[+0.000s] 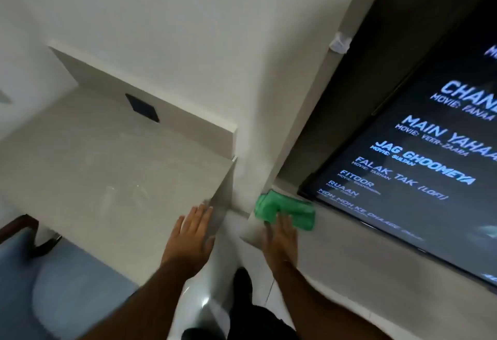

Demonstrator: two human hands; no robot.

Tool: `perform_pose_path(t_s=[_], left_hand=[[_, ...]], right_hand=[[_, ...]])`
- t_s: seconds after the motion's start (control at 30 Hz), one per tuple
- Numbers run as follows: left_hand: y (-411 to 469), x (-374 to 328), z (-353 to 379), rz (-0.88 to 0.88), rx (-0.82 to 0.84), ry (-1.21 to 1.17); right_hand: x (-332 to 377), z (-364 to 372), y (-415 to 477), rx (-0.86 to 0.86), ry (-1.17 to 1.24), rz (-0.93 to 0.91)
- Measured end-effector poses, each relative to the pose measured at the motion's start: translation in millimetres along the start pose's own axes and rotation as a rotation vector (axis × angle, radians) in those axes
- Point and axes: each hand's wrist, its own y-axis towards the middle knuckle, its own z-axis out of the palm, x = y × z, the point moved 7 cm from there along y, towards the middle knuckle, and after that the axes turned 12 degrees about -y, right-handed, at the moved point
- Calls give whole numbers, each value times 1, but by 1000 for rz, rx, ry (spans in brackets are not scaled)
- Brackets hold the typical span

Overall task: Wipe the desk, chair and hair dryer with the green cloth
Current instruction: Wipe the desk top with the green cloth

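The right hand (281,234) presses the green cloth (286,209) flat-fingered onto the ledge (349,259) below the television (416,151), while the left hand (192,232) rests open on the desk (94,178).

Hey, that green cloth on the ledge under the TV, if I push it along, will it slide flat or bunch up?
The green cloth already lies rumpled in folds, so it is probably soft and floppy and likely to bunch. The right hand pressed flat on it should help it slide. It looks light.

Dim indoor light, glowing screen (419,156), motion blur, wide-angle tilt
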Motion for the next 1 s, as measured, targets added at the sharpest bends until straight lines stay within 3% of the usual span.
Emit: perform_pose_path(t_s=[0.1,0.4,0.67,0.77,0.83,0.9,1.0], left_hand=[[0,2,11,3,4,54],[-9,22,23,-106,19,30],[-15,45,20,-257,25,3],[-11,55,12,-335,-21,-23],[-10,60,8,-408,-54,-62],[-14,67,6,-488,-83,-107],[-31,87,7,-600,-129,-154]], right_hand=[[-22,-5,16,53,212,344],[10,-5,79,251,427,551],[10,22,61,-116,151,402],[2,44,68,-10,105,244],[3,48,68,-71,254,217],[13,48,54,-153,613,240],[57,58,33,-68,908,225]])
